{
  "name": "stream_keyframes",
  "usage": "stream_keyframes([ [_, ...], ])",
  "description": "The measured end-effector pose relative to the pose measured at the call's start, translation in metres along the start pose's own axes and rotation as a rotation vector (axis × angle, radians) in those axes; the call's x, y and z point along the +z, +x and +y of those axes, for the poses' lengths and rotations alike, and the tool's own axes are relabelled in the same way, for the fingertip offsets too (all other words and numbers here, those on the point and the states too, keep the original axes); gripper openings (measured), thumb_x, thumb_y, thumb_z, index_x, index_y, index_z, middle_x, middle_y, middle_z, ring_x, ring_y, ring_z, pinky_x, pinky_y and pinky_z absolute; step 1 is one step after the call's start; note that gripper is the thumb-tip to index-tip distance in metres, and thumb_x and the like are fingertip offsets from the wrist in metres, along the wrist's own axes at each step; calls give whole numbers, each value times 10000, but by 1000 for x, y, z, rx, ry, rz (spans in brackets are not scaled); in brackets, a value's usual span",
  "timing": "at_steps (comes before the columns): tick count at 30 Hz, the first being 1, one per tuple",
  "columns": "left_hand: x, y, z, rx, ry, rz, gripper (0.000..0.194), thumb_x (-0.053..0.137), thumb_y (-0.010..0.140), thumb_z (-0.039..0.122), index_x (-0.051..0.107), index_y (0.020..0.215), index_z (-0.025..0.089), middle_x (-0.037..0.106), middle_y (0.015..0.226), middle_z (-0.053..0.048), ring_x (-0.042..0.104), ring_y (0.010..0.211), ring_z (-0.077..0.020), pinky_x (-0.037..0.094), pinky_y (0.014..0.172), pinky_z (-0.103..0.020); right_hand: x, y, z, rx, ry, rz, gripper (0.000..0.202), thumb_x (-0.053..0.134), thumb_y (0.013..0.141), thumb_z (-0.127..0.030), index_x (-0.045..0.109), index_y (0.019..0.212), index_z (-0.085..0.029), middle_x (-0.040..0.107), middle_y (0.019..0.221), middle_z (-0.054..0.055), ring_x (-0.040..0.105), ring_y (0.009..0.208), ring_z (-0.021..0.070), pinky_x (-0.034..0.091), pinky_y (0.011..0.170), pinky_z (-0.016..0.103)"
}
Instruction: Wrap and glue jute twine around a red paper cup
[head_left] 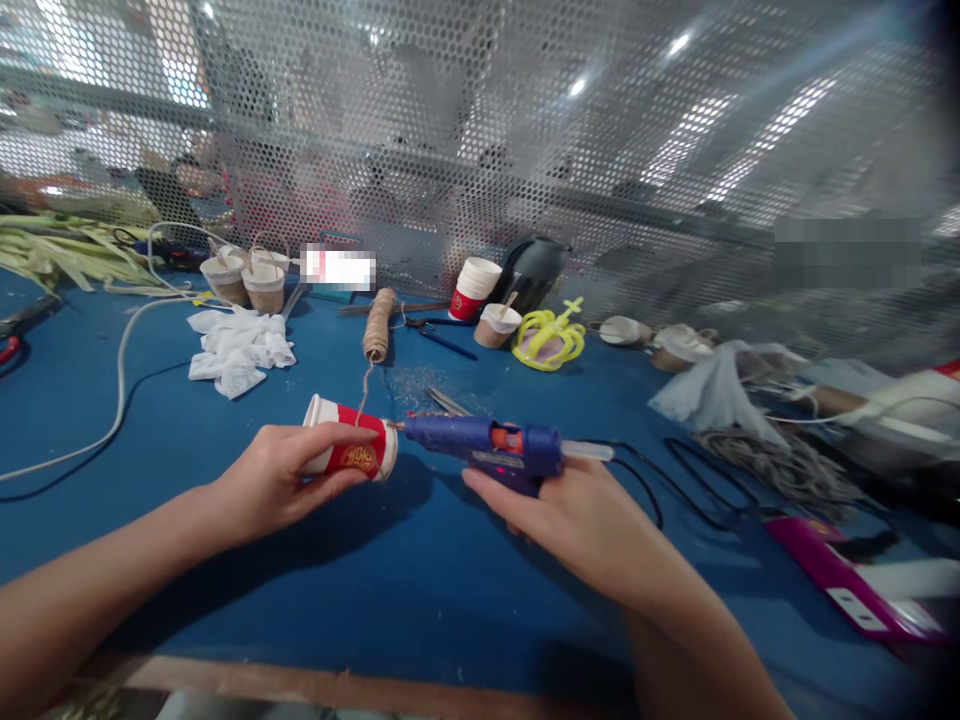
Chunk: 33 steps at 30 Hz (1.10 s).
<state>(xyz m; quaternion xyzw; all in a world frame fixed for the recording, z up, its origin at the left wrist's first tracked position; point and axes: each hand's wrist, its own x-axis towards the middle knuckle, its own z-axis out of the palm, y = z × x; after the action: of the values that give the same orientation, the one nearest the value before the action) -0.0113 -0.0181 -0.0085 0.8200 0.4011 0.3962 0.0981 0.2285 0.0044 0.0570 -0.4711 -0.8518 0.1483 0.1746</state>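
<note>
My left hand (292,460) is closed around a red and white paper cup (360,465), tipped on its side with its base to the right. A strand of twine (366,388) runs from the twine roll (379,325) down to the cup. My right hand (577,515) grips the handle of a blue hot glue gun (487,445), with a clear glue stick (589,451) sticking out of its back. The gun's nozzle is at the cup's base edge; whether it touches cannot be made out. Scissors (448,402) lie partly hidden behind the gun.
Stacked paper cups (475,288), a twine-wrapped cup (496,326), a yellow crown-shaped piece (551,338) and blue-handled pliers (442,338) stand or lie farther back. White cloth (240,345) and a white cable (124,385) are left; grey cord (780,465) and a purple device (847,575) are right.
</note>
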Motion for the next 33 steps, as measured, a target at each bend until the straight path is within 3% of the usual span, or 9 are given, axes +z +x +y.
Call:
stream_keyframes([
  [15,-3,2,1,-12,16,11,214,538,804,217,581,1000,143,713,791,-49,642,601,-100,487,565,-163,-1,1,2,-53,12,2,160,503,810,-271,652,826,-217,519,374,-71,523,400,133,414,498,237],
  [20,-4,2,1,-87,-31,0,224,551,795,223,589,1004,150,708,757,-23,612,558,-83,462,530,-150,-1,-1,2,-50,-5,-15,148,511,803,-267,651,815,-222,520,377,-71,524,397,126,415,493,231],
  [27,-3,2,3,-239,-152,-10,237,563,778,234,605,996,149,698,745,-10,587,552,-83,435,494,-146,-4,-1,-3,-64,40,-14,162,479,806,-256,638,793,-232,685,711,-12,627,642,150,476,624,237],
  [33,-4,4,5,-304,-182,-23,260,557,776,276,615,985,134,690,726,-15,563,530,-83,426,496,-152,-3,-2,-1,-51,7,-16,165,489,793,-264,618,696,-230,622,523,-25,601,550,150,462,561,242],
])
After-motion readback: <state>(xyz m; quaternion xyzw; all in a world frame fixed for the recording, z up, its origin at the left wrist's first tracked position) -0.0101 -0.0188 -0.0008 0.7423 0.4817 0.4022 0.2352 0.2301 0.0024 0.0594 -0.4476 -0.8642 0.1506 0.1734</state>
